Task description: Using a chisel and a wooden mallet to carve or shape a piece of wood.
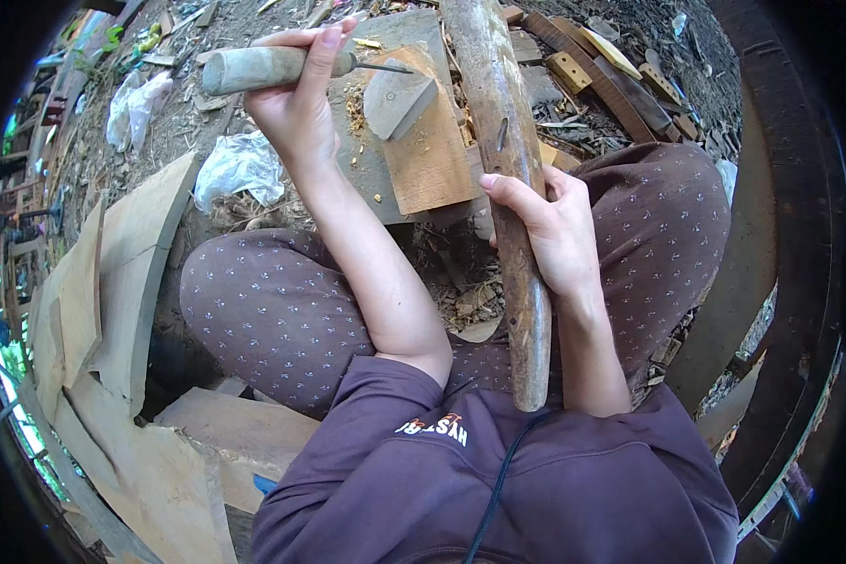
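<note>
The left hand [296, 103] is closed around the wooden handle of an awl-like tool [273, 68], held raised with its thin metal point sideways above a wedge-shaped block [399, 99] on a flat board [432, 155]. The right hand [550, 230] grips a long round wooden pole [508, 188] that runs from the lap out over the board. The pole looks steadied for work; bringing the point to it would call for a careful aim. Crumpled clear plastic bags [240, 167] lie on the ground to the left, beside pale planks [113, 282]; no labels are legible.
</note>
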`<state>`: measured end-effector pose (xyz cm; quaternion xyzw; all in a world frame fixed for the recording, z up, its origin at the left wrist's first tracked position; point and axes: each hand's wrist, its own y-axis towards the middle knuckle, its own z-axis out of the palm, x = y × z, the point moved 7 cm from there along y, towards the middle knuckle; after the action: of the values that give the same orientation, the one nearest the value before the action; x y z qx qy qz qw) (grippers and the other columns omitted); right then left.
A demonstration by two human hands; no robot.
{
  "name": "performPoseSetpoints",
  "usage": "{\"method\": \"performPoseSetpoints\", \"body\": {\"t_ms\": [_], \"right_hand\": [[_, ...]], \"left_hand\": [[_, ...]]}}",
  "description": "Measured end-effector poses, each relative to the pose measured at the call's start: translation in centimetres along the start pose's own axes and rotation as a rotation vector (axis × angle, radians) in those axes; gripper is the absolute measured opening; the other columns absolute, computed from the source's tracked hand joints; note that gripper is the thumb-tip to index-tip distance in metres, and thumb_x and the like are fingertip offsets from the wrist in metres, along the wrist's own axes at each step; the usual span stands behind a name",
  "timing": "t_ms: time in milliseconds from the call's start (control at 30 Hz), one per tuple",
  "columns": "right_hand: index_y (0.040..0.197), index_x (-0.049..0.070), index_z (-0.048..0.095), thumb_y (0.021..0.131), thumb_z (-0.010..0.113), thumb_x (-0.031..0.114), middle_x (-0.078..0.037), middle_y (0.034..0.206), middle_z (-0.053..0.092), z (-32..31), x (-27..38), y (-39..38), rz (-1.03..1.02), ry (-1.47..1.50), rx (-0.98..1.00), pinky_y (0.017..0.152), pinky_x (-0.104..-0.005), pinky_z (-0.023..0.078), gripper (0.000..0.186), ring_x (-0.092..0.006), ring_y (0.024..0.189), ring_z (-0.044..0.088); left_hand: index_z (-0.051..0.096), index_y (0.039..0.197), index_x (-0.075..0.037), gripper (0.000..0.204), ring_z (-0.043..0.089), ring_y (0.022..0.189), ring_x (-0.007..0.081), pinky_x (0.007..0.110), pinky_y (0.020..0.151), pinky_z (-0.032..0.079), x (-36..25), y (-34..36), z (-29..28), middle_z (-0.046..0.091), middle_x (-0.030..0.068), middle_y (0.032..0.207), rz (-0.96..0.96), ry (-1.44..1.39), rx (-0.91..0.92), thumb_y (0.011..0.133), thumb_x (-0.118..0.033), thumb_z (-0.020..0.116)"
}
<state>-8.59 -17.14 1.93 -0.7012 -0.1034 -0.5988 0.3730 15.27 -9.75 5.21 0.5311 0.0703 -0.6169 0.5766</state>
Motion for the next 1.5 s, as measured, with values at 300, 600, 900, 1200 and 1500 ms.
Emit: {"method": "performPoseSetpoints", "body": {"t_ms": [300,600,900,1200,1500], "right_hand": [[0.094,-0.007,0.066,0.079,0.071,0.022,-0.005,0.071,0.063,0.1,0.2,-0.1,0.035,0.036,0.003,0.052,-0.0251,0.044,0.033,-0.0076,0.057,0.054],[0.091,-0.006,0.067,0.079,0.071,0.022,-0.003,0.071,0.063,0.6,-0.3,-0.2,0.042,0.004,0.041,0.056,-0.0243,0.045,0.031,-0.0061,0.060,0.054],[0.093,-0.006,0.067,0.078,0.071,0.021,-0.004,0.073,0.065,0.9,0.0,-0.4,0.031,-0.035,0.066,0.059,-0.0246,0.046,0.031,-0.0063,0.063,0.055],[0.095,-0.006,0.067,0.078,0.071,0.022,-0.005,0.075,0.066,1.1,-0.2,-0.3,0.054,-0.064,0.065,0.061,-0.0247,0.047,0.033,-0.0069,0.065,0.056],[0.089,-0.004,0.065,0.079,0.072,0.023,-0.004,0.069,0.062,1.1,-0.1,-0.5,0.015,-0.045,0.070,0.053,-0.0243,0.044,0.030,-0.0072,0.056,0.054]], "left_hand": [[0.043,0.073,-0.007,0.028,0.051,0.041,0.0086,0.027,0.044,0.053,2.2,-1.6,-3.1,0.046,0.0007,0.051,0.043,0.139,-0.453,0.089,-0.009,0.066],[0.044,0.075,-0.006,0.027,0.046,0.042,0.0069,0.022,0.040,0.042,1.0,-2.1,-3.0,0.045,-0.0005,0.054,0.207,0.212,-0.558,0.095,-0.015,0.061],[0.047,0.076,-0.006,0.026,0.044,0.043,0.0057,0.019,0.041,0.036,1.1,-2.1,-2.3,0.048,0.0001,0.054,0.218,0.311,-0.495,0.095,-0.016,0.060],[0.046,0.078,-0.006,0.025,0.044,0.044,0.0046,0.019,0.039,0.036,1.4,-2.1,-1.9,0.048,-0.0003,0.057,0.203,0.228,-0.458,0.095,-0.017,0.061],[0.045,0.077,-0.006,0.026,0.044,0.043,0.0041,0.020,0.038,0.036,1.8,-2.2,-2.0,0.048,-0.0002,0.059,0.235,0.269,-0.406,0.094,-0.016,0.061]]}}
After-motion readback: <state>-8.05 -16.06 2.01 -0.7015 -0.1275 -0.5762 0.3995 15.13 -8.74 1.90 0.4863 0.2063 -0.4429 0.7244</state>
